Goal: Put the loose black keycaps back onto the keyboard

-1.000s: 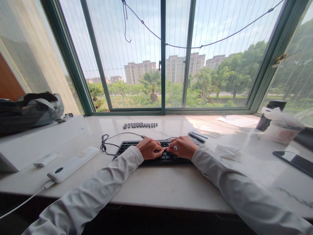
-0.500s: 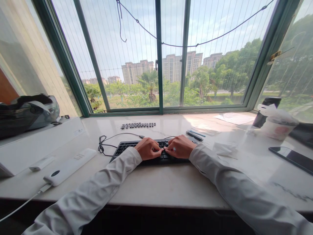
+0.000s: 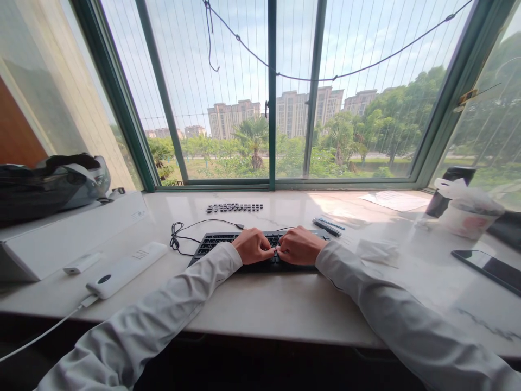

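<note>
A black keyboard [image 3: 215, 242] lies on the pale stone sill [image 3: 264, 304] in front of the window. Both my hands rest on its middle, knuckles up and fingers curled. My left hand [image 3: 253, 245] and my right hand [image 3: 302, 245] meet fingertip to fingertip over the keys. Whatever is pinched between them is hidden by the fingers. Behind the keyboard, two short rows of loose black keycaps [image 3: 234, 207] lie near the window frame. The keyboard's black cable [image 3: 179, 237] is coiled at its left end.
Left: a white power bank [image 3: 127, 269] on a cable, a small white device [image 3: 81, 262], a white box [image 3: 61, 233] with a dark helmet [image 3: 57, 184] on it. Right: dark pens [image 3: 326, 226], a tissue [image 3: 376, 252], paper [image 3: 393, 200], a bagged cup [image 3: 468, 212], a black bottle [image 3: 450, 184], a phone [image 3: 488, 267].
My hands have drawn closer together and curled tighter at the middle of the keyboard. A small light object seen at my right fingertips earlier is now hidden. The view shifted slightly.
</note>
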Tool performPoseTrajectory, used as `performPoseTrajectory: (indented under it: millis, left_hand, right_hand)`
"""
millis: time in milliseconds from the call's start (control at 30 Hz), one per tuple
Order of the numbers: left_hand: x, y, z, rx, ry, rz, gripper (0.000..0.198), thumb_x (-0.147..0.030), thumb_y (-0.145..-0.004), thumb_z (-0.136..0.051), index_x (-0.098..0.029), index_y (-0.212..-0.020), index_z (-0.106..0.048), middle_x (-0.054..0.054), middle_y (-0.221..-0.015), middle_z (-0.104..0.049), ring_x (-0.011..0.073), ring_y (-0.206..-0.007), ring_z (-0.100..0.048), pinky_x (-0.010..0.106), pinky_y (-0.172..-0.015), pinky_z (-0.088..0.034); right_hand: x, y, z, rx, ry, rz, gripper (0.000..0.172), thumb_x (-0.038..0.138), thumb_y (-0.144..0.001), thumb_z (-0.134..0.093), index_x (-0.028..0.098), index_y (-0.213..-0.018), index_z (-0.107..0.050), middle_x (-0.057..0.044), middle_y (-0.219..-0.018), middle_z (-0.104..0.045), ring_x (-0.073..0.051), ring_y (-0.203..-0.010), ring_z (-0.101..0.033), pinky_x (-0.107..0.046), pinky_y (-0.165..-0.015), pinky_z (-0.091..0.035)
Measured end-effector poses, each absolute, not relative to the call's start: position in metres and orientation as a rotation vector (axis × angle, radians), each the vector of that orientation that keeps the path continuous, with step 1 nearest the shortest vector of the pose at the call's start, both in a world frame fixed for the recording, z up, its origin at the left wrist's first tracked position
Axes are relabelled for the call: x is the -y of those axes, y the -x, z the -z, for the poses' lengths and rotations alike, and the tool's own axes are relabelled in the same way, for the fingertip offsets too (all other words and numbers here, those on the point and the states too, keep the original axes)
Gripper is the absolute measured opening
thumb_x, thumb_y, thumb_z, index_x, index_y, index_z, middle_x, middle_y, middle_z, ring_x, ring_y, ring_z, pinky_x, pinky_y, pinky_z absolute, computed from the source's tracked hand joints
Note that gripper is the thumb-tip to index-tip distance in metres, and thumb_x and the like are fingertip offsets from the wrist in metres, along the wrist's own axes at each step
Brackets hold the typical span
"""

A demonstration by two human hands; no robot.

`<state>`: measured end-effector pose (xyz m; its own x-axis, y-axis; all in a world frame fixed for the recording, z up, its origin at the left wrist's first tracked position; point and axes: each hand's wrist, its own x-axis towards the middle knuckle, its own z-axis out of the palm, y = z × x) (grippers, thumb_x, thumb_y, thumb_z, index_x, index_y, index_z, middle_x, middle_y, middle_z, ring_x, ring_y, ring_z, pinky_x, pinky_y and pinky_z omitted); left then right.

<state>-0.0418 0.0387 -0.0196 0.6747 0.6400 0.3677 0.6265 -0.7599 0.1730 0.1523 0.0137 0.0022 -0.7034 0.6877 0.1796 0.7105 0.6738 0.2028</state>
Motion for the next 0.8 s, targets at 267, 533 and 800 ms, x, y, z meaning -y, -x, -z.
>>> performPoseTrajectory:
  millis: [267,533,800]
  left_hand:
    - [-0.035,0.043,0.019,-0.978,-3.066,-0.699,0.038,-0.039,-0.083,-0.049,-0.017,-0.06,-0.069,0.001,-0.053,-0.061,0.0083,-0.047,-0.044,0.023,-0.048,-0.023]
    - [-0.043,0.049,0.012,-1.279,-3.037,-0.873,0.038,-0.036,-0.084,-0.046,-0.018,-0.059,-0.068,0.003,-0.057,-0.063,0.0119,-0.051,-0.05,0.025,-0.051,-0.028]
    - [-0.059,0.062,0.012,-1.858,-2.744,-0.751,0.033,-0.038,-0.08,-0.049,-0.018,-0.075,-0.075,0.011,-0.071,-0.069,0.0219,-0.067,-0.063,0.031,-0.063,-0.045]
  right_hand:
    - [-0.014,-0.163,-0.001,2.655,1.163,0.339,0.039,0.037,-0.089,-0.041,0.022,-0.069,-0.071,-0.003,-0.07,-0.068,-0.012,-0.059,-0.055,-0.026,-0.055,-0.025]
    - [-0.015,-0.165,0.002,2.656,1.162,0.282,0.04,0.042,-0.09,-0.041,0.025,-0.077,-0.074,-0.002,-0.068,-0.066,-0.011,-0.056,-0.052,-0.027,-0.053,-0.021]
    - [-0.025,-0.164,0.008,2.451,1.304,0.291,0.042,0.047,-0.093,-0.035,0.029,-0.096,-0.073,-0.002,-0.076,-0.07,-0.014,-0.068,-0.06,-0.025,-0.059,-0.03]
